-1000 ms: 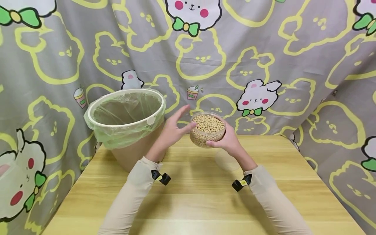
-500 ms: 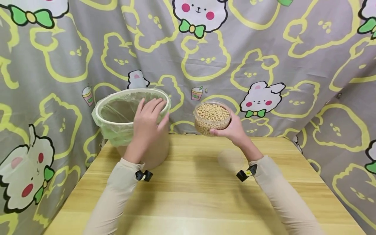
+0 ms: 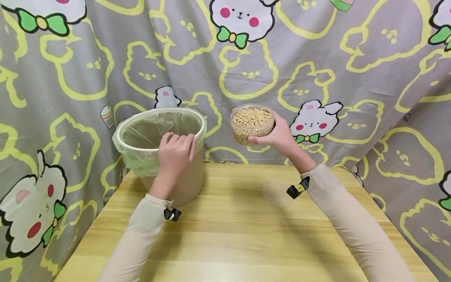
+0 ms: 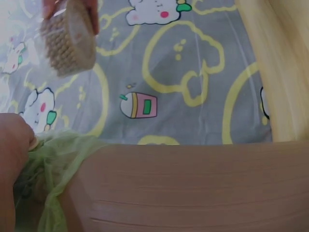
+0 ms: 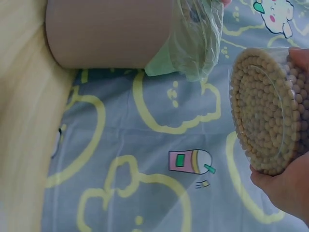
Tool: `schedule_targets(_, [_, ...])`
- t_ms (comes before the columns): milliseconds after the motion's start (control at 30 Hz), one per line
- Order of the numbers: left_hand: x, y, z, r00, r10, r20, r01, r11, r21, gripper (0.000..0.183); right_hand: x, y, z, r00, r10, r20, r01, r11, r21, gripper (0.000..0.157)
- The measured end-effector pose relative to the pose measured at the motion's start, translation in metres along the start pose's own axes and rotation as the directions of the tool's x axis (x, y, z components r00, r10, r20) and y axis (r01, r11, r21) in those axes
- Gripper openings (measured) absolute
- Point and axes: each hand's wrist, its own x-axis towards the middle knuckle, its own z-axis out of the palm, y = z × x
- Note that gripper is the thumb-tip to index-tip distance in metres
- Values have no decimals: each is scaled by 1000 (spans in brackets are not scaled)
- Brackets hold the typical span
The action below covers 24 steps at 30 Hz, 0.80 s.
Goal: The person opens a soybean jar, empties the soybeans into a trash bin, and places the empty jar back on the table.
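A clear round plastic tub (image 3: 243,135) filled with pale soybeans (image 3: 253,116) is held up above the table by my right hand (image 3: 280,135), thumb on the near side and the other fingers hidden behind. Its bean-packed base (image 5: 263,113) shows in the right wrist view. To the left stands a brownish trash can (image 3: 192,176) with a white rim, lined with a thin green bag (image 3: 139,162) folded over the edge. My left hand (image 3: 173,158) grips the near right part of this rim, fingers curled over it. The tub is right of the can, slightly above rim height.
A clear round lid (image 3: 277,194) lies on the wooden table (image 3: 225,235), below my right forearm. A grey curtain (image 3: 197,78) with cartoon animals hangs behind and at both sides. Each wrist wears a small black camera.
My left hand has left the tub's side, moved left and taken hold of the can's rim. My right hand has lifted the tub higher.
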Motion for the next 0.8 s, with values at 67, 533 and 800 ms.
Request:
schedule_targets(67, [-2, 2, 1, 1000, -5, -14, 5, 1000, 0, 18, 6, -5, 1, 1000, -3, 14, 4, 1000, -10, 94])
schedule_targets(533, [-4, 5, 3, 998, -46, -47, 45, 998, -32, 19, 57, -39, 22, 999, -26, 41, 31, 989, -147, 91])
schedule_targets(800, [-2, 3, 3, 997, -47, -62, 46, 999, -19, 20, 82, -51, 38, 996, -65, 64, 78, 970, -231, 97])
